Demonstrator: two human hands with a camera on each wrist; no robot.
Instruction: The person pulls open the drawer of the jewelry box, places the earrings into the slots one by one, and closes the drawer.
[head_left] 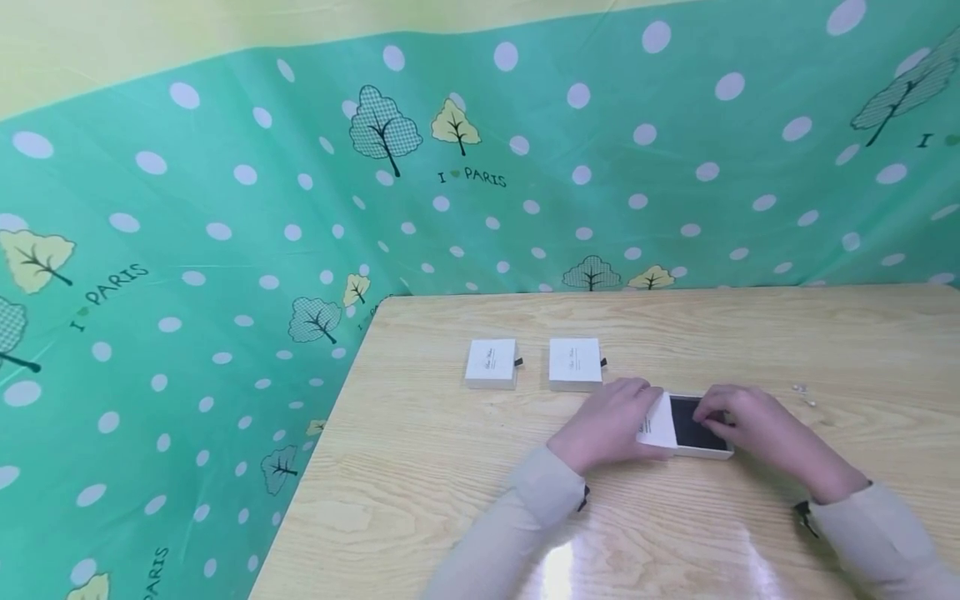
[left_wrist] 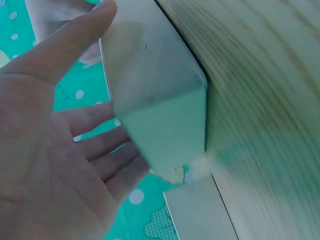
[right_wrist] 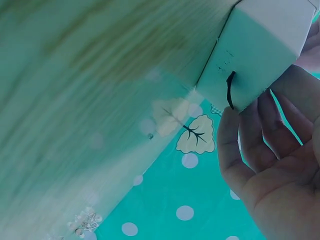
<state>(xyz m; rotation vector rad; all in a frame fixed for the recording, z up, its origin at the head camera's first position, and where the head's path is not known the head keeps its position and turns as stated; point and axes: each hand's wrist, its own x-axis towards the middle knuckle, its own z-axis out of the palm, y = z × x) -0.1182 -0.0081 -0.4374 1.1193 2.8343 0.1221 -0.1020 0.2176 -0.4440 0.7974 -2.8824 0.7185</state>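
Note:
My left hand (head_left: 611, 425) grips a small white drawer box (head_left: 660, 423), thumb on its near side and fingers on the far side. The box's drawer (head_left: 708, 454) stands pulled out to the right, showing a dark insert (head_left: 686, 421). Over that insert is my right hand (head_left: 746, 421), its thumb and forefinger bent down close together. Whether they pinch anything small is hidden. In the right wrist view, a black ribbon tab (right_wrist: 230, 90) shows on the drawer's end, next to the fingertips of my right hand (right_wrist: 280, 165).
Two more white boxes (head_left: 491, 364) with black tabs, the second one (head_left: 575, 364) nearer my left hand, stand farther back on the wooden table (head_left: 420, 450). Small pieces of jewellery (head_left: 804, 395) lie to the right. A green patterned cloth (head_left: 525, 208) hangs behind the table.

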